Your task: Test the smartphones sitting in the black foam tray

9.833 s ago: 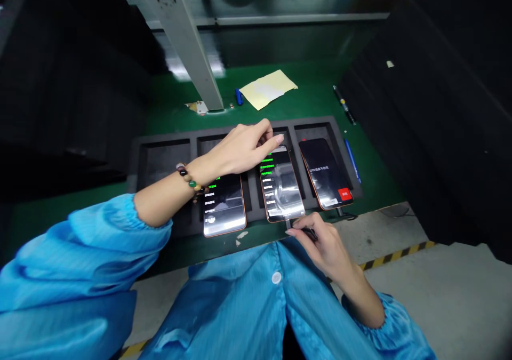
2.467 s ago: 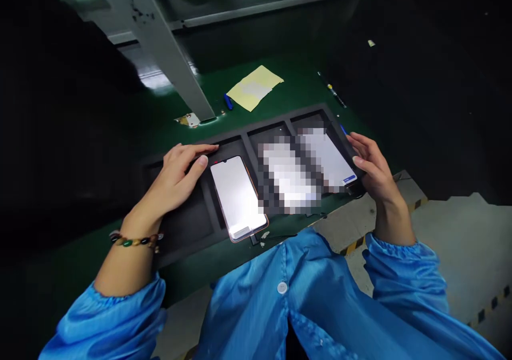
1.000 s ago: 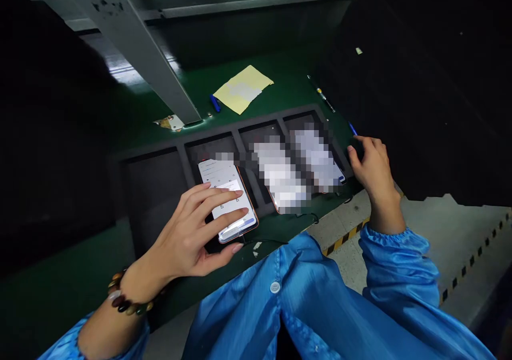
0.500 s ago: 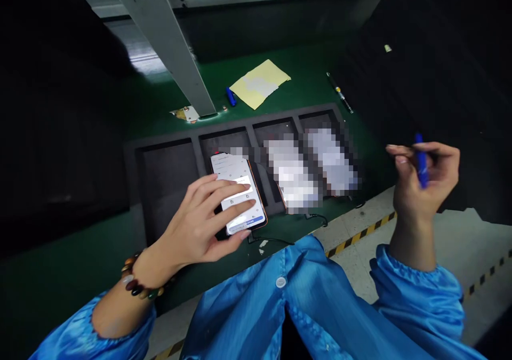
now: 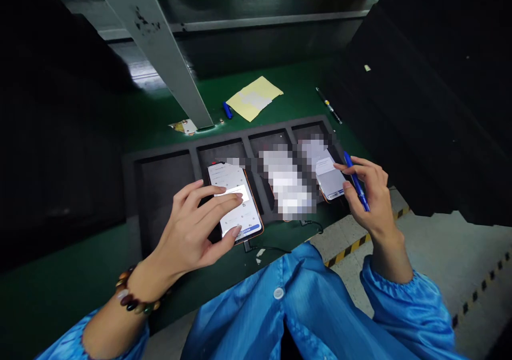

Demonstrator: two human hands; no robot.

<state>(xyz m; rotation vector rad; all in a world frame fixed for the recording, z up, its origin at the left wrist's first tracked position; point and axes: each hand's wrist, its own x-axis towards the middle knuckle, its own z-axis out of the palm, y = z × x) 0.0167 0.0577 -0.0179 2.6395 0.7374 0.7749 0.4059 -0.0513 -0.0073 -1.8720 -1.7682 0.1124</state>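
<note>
My left hand (image 5: 196, 221) lies with spread fingers over a lit smartphone (image 5: 228, 181) in the second compartment of a black tray (image 5: 192, 154); the fingertips are on or just above its screen. A blue pen (image 5: 356, 181) is held in my right hand (image 5: 370, 192). That hand's index fingertip is at the screen of the rightmost smartphone (image 5: 331, 181), touching or just over it. Between them lies another lit smartphone (image 5: 294, 189), its screen blurred by pixelation. A cable plug (image 5: 248, 246) sits at the lower edge of the left phone.
A yellow sheet of paper (image 5: 264, 90), a blue pen cap (image 5: 227, 110) and a black pen (image 5: 328, 105) lie behind the tray on the green table (image 5: 160, 106). A grey metal post (image 5: 172, 66) stands at the back left. Dark curtains (image 5: 412, 93) hang at both sides.
My right hand has moved left and slightly down, with the blue pen, from beside the table to the rightmost phone. My left hand stays over its phone; the view has shifted slightly.
</note>
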